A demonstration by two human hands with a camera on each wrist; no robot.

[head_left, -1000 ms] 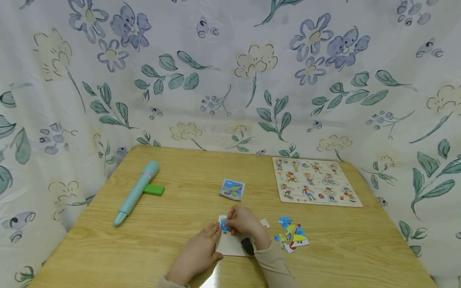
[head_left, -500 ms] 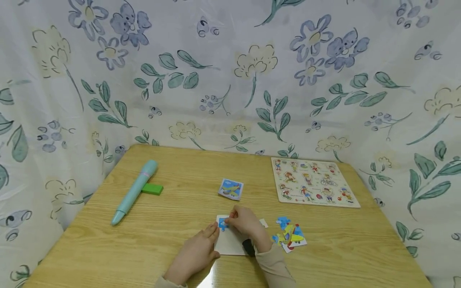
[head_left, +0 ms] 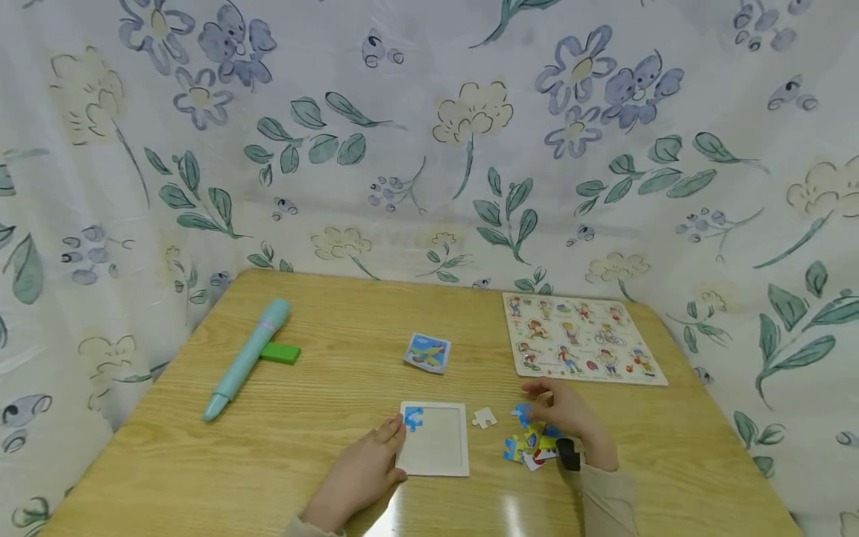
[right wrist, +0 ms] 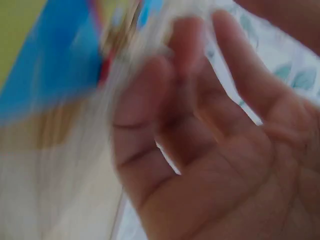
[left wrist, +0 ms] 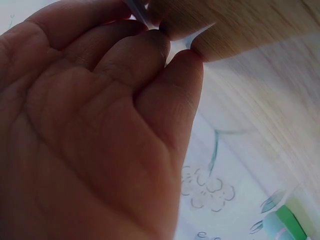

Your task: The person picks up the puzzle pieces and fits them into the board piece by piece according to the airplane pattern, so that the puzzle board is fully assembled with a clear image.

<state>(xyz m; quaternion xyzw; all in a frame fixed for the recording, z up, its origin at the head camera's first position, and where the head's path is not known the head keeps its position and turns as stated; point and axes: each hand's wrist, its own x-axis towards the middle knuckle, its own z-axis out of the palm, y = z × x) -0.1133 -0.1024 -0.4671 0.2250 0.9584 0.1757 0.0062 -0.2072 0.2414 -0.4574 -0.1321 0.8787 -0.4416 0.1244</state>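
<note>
Overlapped jigsaw pieces [head_left: 532, 438] are reached over by the right hand [head_left: 567, 412] while the puzzle tray [head_left: 435, 451] is steadied by the left hand [head_left: 362, 466].
The right fingers are loosely bent and spread, with nothing seen pinched; whether a piece is touched cannot be told. The left fingers are held side by side, against the tray's left edge. One blue jigsaw piece [head_left: 411, 416] is lodged in the tray's upper-left corner; the others are heaped to its right, with a blank-faced piece [head_left: 484, 418] lying between. Neighbouring pieces could be dragged along or scattered if one were pulled from the overlap, and the lone blue piece, unsupported by neighbours, could be jarred askew if the tray were shoved.
</note>
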